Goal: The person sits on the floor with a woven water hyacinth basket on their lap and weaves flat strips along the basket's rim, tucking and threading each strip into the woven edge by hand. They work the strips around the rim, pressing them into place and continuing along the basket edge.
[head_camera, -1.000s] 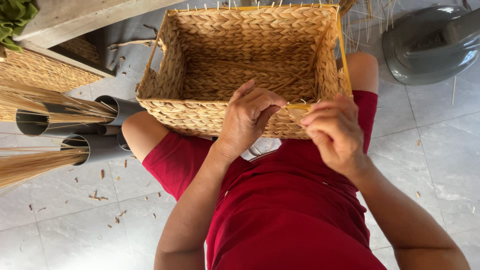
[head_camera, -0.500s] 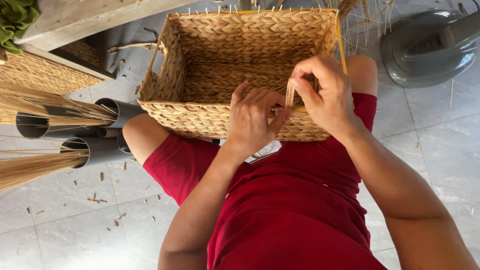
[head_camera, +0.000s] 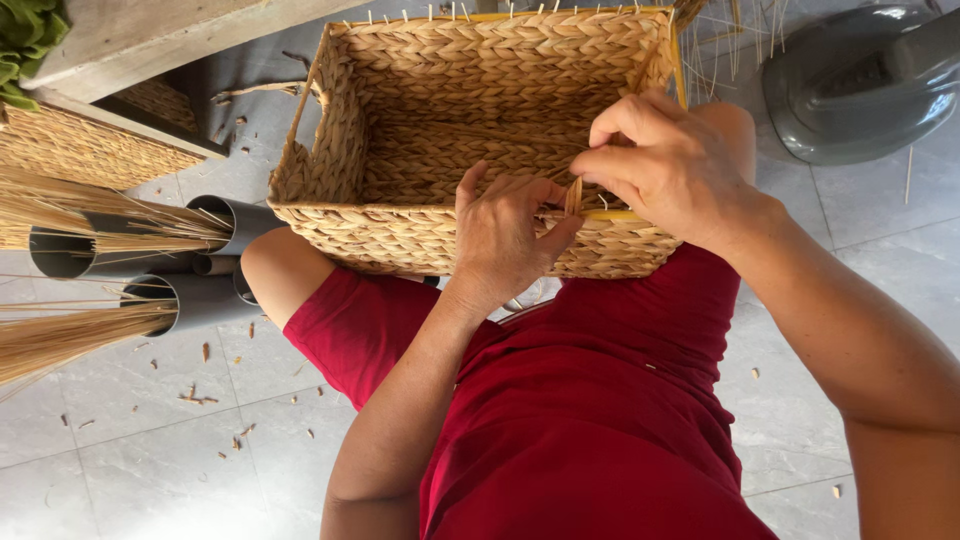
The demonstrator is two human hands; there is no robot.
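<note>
- Rectangular woven basket (head_camera: 480,130) of pale braided straw, resting on the lap against the red garment (head_camera: 590,400), open side toward the camera, thin stake ends sticking up along the far rim.
- Left hand (head_camera: 505,235) laid on the near rim of the basket – fingers curled over the edge, thumb angled up toward the right, pressing against the weave beside the strand.
- Right hand (head_camera: 665,165) over the near right part of the rim, fingers bunched and pinching a flat straw strand (head_camera: 573,195) that stands almost upright just above the rim.
- Both hands close together, nearly touching at the strand; neither spread flat.
- Yellowish frame edge (head_camera: 682,70) visible down the right corner of the basket and along the near rim under the right hand.
- To the left, grey tubes (head_camera: 200,300) lying on the floor, bundles of long dry straw (head_camera: 70,335) poking out of their mouths.
- Upper left – part of another woven piece (head_camera: 70,150) under a wooden board (head_camera: 150,40), with a bit of green cloth (head_camera: 25,40) at the corner.
- Upper right, a grey rounded object (head_camera: 860,85) on the floor, loose thin stalks (head_camera: 730,40) standing just beside the basket corner.
- Grey tiled floor (head_camera: 150,460) below, dotted with small straw scraps.
</note>
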